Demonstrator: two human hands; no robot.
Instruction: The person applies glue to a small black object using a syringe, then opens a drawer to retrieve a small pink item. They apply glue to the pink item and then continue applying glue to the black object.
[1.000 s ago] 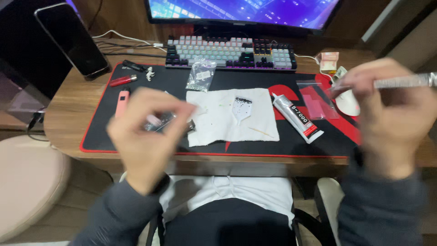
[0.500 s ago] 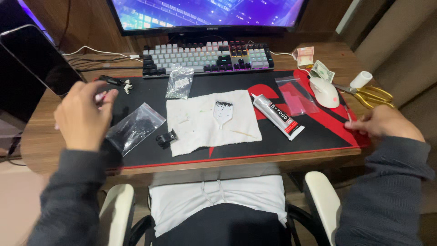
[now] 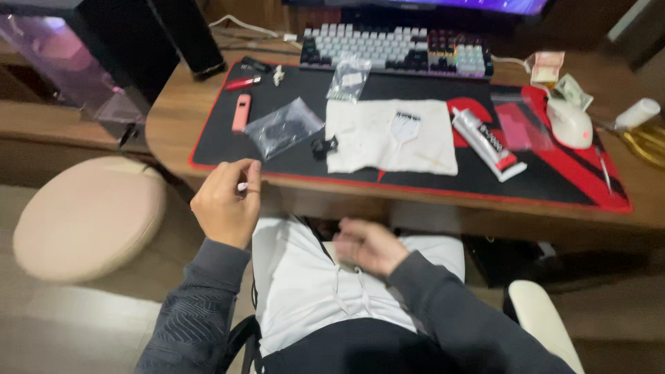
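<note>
My left hand [image 3: 225,204] hovers just in front of the desk edge, thumb and forefinger pinched on a tiny white piece [image 3: 242,185]. My right hand [image 3: 367,246] lies blurred in my lap on the white shirt, below the desk, fingers loose and nothing visible in it. On the black-and-red desk mat [image 3: 415,176] lie a white cloth [image 3: 377,149], a small black part [image 3: 322,145] at its left edge, a clear plastic bag [image 3: 284,127] and a glue tube [image 3: 488,143].
A keyboard [image 3: 395,50] runs along the back, with a small clear bag [image 3: 348,76] in front. A pink stick [image 3: 240,112] and red tool [image 3: 242,83] lie left; mouse [image 3: 568,121], tweezers [image 3: 604,170], banknotes [image 3: 557,79] and white bottle [image 3: 637,112] right. A round stool [image 3: 86,215] stands left.
My left hand came off the mat's left end toward the desk's front edge. My right hand dropped from the mat's right side into my lap. The view tilted down and left.
</note>
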